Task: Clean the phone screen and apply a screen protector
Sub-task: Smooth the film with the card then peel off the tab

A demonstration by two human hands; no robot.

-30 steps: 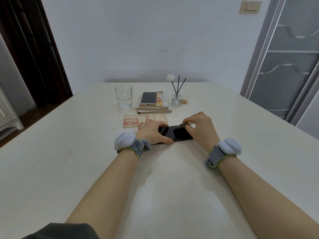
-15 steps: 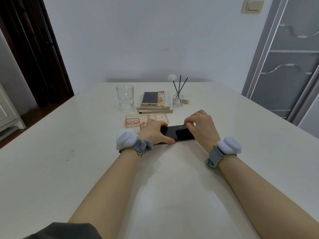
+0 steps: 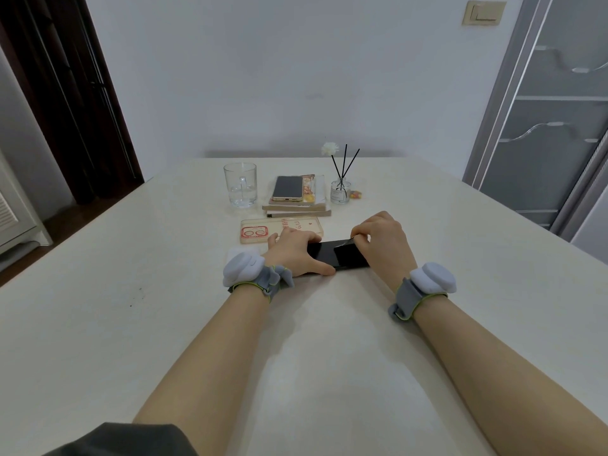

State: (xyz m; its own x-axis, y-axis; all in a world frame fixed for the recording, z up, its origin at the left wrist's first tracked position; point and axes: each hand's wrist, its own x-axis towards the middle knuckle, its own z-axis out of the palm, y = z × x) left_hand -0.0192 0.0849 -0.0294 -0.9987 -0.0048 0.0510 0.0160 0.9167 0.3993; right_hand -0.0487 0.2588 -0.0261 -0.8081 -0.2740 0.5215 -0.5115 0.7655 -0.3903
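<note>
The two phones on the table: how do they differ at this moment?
The black phone lies crosswise on the bare table; the gold-edged phone lies lengthwise on a stack of books. Left hand holds the black phone, right hand pinches a film over it; the gold-edged phone is untouched. Both lie flat, screen up.

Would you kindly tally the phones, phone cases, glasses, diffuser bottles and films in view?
Phones: 2, a black phone and a gold phone
Phone case: 1
Glass: 1
Diffuser bottle: 1
Film: 1, pinched in the right hand
Total: 6
</note>
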